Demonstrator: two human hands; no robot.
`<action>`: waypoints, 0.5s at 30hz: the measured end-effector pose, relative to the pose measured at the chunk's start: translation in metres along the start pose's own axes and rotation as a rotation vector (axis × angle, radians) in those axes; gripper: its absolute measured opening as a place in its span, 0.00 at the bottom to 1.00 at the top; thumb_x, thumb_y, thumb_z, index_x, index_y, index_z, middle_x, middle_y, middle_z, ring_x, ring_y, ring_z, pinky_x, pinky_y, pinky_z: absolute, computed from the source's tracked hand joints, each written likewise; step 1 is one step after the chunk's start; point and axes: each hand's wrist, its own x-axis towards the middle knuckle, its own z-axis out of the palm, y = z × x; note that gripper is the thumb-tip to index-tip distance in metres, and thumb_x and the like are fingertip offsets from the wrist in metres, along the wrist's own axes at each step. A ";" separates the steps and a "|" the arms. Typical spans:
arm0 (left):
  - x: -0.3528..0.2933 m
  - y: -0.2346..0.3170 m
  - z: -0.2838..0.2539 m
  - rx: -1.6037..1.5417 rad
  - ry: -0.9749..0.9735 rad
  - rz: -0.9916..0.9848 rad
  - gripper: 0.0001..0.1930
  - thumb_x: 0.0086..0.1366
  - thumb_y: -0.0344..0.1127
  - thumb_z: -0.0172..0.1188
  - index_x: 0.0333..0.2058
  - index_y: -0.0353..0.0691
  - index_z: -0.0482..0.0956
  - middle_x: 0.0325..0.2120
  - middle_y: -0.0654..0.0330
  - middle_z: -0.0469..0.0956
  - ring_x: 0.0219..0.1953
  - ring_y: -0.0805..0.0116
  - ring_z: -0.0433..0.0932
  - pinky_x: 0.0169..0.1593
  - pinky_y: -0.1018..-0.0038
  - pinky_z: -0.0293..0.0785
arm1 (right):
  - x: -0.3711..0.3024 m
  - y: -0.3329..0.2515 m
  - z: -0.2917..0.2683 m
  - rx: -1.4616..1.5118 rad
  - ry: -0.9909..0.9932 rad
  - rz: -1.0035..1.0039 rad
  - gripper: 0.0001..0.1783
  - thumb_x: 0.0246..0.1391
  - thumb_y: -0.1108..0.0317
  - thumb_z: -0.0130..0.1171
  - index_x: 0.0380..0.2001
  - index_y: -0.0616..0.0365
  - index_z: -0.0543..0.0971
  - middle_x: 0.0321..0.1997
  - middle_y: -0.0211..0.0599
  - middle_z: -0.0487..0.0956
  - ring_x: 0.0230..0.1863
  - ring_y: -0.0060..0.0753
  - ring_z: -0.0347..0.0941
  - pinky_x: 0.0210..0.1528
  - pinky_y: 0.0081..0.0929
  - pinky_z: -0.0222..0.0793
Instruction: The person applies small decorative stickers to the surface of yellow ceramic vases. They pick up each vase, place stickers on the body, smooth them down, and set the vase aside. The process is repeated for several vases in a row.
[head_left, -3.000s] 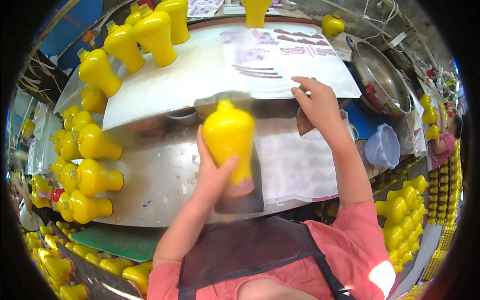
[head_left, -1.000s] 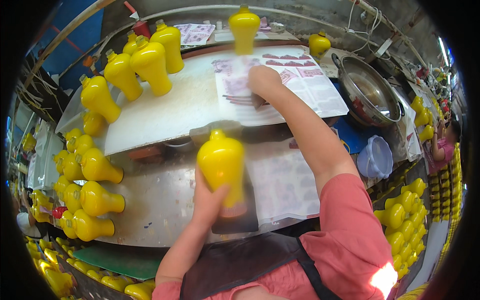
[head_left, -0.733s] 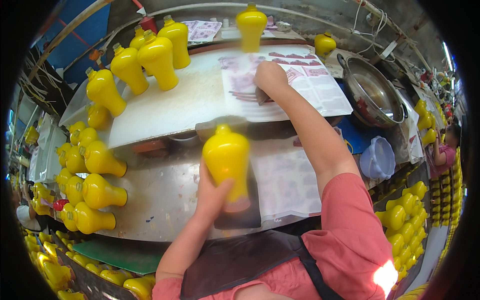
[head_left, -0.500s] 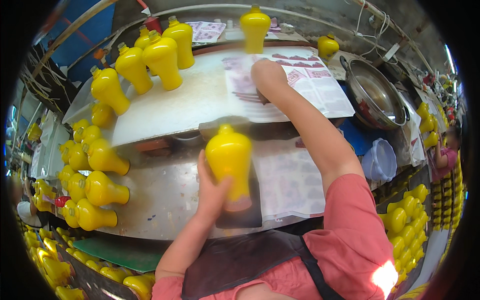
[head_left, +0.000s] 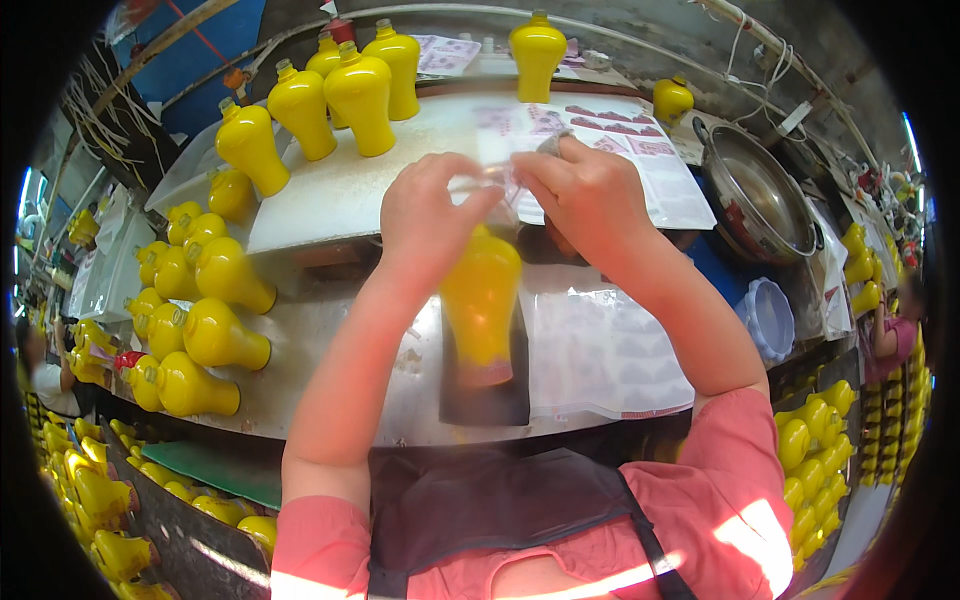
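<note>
Both of my hands are raised over the far side of the bench, fingertips almost meeting. A thin, see-through decal with faint pink print is pinched between them, blurred by motion. My left hand is closed at thumb and fingertips on its left side. On its other side my right hand pinches too, with a small greyish piece sticking out above its fingers; its kind is unclear. Just below stands a glossy yellow bottle on a dark pad, its neck hidden behind my hands. A pinkish mark shows near its base.
Printed decal sheets lie on the white raised board; another sheet lies right of the pad. Several yellow bottles stand at the back, others lie left. A metal pan and pale bucket are at right.
My left hand has let go of the yellow bottle and moved up and away to meet my right hand. My right hand has come off the decal sheet, with a decal now between both hands.
</note>
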 end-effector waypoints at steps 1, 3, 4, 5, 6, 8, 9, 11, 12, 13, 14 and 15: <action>-0.004 0.004 -0.003 -0.129 -0.086 -0.115 0.15 0.58 0.40 0.72 0.41 0.39 0.85 0.41 0.54 0.85 0.44 0.61 0.83 0.51 0.66 0.76 | -0.004 -0.007 -0.009 0.047 -0.019 0.043 0.07 0.54 0.68 0.69 0.38 0.50 0.88 0.25 0.35 0.77 0.25 0.40 0.78 0.26 0.33 0.73; -0.015 0.012 -0.011 -0.401 -0.222 -0.292 0.13 0.60 0.40 0.71 0.39 0.39 0.85 0.35 0.57 0.86 0.37 0.68 0.84 0.44 0.71 0.78 | -0.010 -0.017 -0.027 0.140 -0.057 0.128 0.09 0.55 0.67 0.69 0.40 0.50 0.88 0.27 0.37 0.79 0.26 0.37 0.79 0.27 0.32 0.73; -0.022 0.016 -0.014 -0.562 -0.269 -0.307 0.11 0.63 0.37 0.69 0.39 0.36 0.85 0.35 0.57 0.86 0.37 0.69 0.85 0.43 0.72 0.79 | -0.011 -0.019 -0.036 0.349 -0.154 0.286 0.12 0.60 0.65 0.68 0.45 0.55 0.87 0.28 0.38 0.81 0.21 0.31 0.79 0.21 0.28 0.71; -0.029 0.021 -0.017 -0.724 -0.313 -0.325 0.09 0.65 0.34 0.67 0.39 0.34 0.84 0.35 0.57 0.86 0.37 0.69 0.85 0.42 0.74 0.81 | -0.015 -0.021 -0.047 0.638 -0.216 0.536 0.14 0.64 0.61 0.65 0.47 0.58 0.86 0.27 0.38 0.81 0.16 0.28 0.76 0.18 0.25 0.69; -0.036 0.025 -0.021 -0.886 -0.355 -0.346 0.08 0.67 0.31 0.66 0.39 0.31 0.83 0.35 0.58 0.85 0.36 0.69 0.86 0.41 0.75 0.82 | -0.021 -0.024 -0.058 0.935 -0.368 0.861 0.18 0.68 0.58 0.61 0.49 0.61 0.85 0.26 0.38 0.80 0.12 0.24 0.74 0.14 0.23 0.67; -0.049 0.033 -0.030 -1.025 -0.436 -0.370 0.09 0.69 0.28 0.62 0.43 0.29 0.82 0.38 0.55 0.85 0.39 0.64 0.87 0.43 0.74 0.84 | -0.027 -0.023 -0.070 1.160 -0.523 1.084 0.27 0.72 0.49 0.54 0.53 0.65 0.81 0.21 0.34 0.78 0.05 0.22 0.65 0.09 0.19 0.60; -0.055 0.037 -0.034 -1.102 -0.474 -0.370 0.09 0.69 0.27 0.60 0.45 0.28 0.81 0.39 0.54 0.84 0.40 0.61 0.87 0.44 0.73 0.85 | -0.029 -0.023 -0.071 1.177 -0.657 1.068 0.30 0.72 0.43 0.51 0.53 0.62 0.81 0.17 0.31 0.76 0.04 0.20 0.63 0.09 0.16 0.56; -0.065 0.044 -0.041 -1.109 -0.523 -0.346 0.12 0.70 0.26 0.59 0.49 0.27 0.80 0.41 0.53 0.84 0.42 0.59 0.88 0.46 0.71 0.86 | -0.038 -0.028 -0.068 1.321 -0.689 0.977 0.30 0.70 0.42 0.53 0.47 0.63 0.82 0.12 0.33 0.74 0.04 0.22 0.65 0.08 0.18 0.58; -0.069 0.047 -0.043 -1.117 -0.549 -0.325 0.14 0.70 0.26 0.58 0.51 0.27 0.79 0.42 0.53 0.84 0.43 0.58 0.88 0.47 0.71 0.86 | -0.042 -0.031 -0.065 1.359 -0.691 0.952 0.31 0.69 0.42 0.53 0.45 0.64 0.83 0.09 0.33 0.73 0.04 0.23 0.66 0.07 0.18 0.58; -0.072 0.050 -0.045 -1.085 -0.575 -0.314 0.17 0.70 0.26 0.58 0.56 0.29 0.79 0.43 0.54 0.84 0.43 0.61 0.87 0.49 0.69 0.86 | -0.046 -0.035 -0.062 1.344 -0.661 0.938 0.25 0.66 0.48 0.61 0.42 0.64 0.83 0.12 0.32 0.75 0.04 0.22 0.66 0.06 0.18 0.58; -0.077 0.052 -0.046 -1.053 -0.568 -0.330 0.18 0.69 0.27 0.59 0.57 0.30 0.78 0.43 0.55 0.84 0.43 0.63 0.86 0.49 0.70 0.86 | -0.049 -0.038 -0.060 1.350 -0.609 0.929 0.23 0.64 0.50 0.63 0.41 0.64 0.83 0.13 0.32 0.76 0.04 0.22 0.66 0.06 0.18 0.58; -0.082 0.053 -0.047 -1.021 -0.561 -0.349 0.20 0.69 0.27 0.59 0.59 0.31 0.78 0.42 0.56 0.84 0.43 0.65 0.86 0.48 0.71 0.85 | -0.052 -0.041 -0.059 1.357 -0.559 0.922 0.21 0.63 0.53 0.65 0.41 0.64 0.83 0.15 0.32 0.77 0.04 0.22 0.66 0.06 0.19 0.57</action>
